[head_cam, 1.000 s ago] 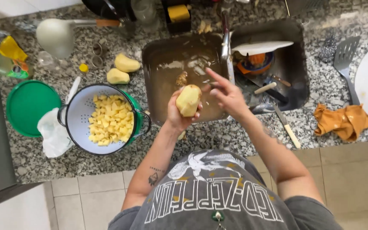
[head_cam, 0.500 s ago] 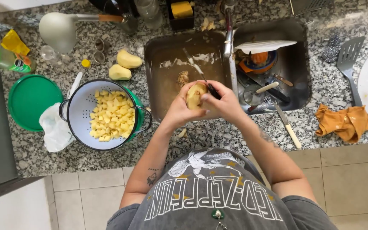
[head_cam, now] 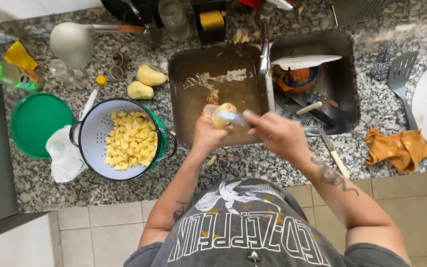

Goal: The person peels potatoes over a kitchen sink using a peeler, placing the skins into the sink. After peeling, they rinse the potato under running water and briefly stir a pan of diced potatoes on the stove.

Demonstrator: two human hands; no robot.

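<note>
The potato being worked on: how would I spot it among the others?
Find the left sink basin, brown with murky water. Above its near edge the left hand holds a potato against the right hand's blade. Two other peeled potatoes lie untouched on the granite counter.

Granite counter (head_cam: 253, 163): colander (head_cam: 124, 139), cloth (head_cam: 400, 148)

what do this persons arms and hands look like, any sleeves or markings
Both arms are bare, no gloves. The right forearm carries a dark tattoo near the wrist; the left forearm has a smaller one near the elbow. A grey printed t-shirt is worn.
</note>
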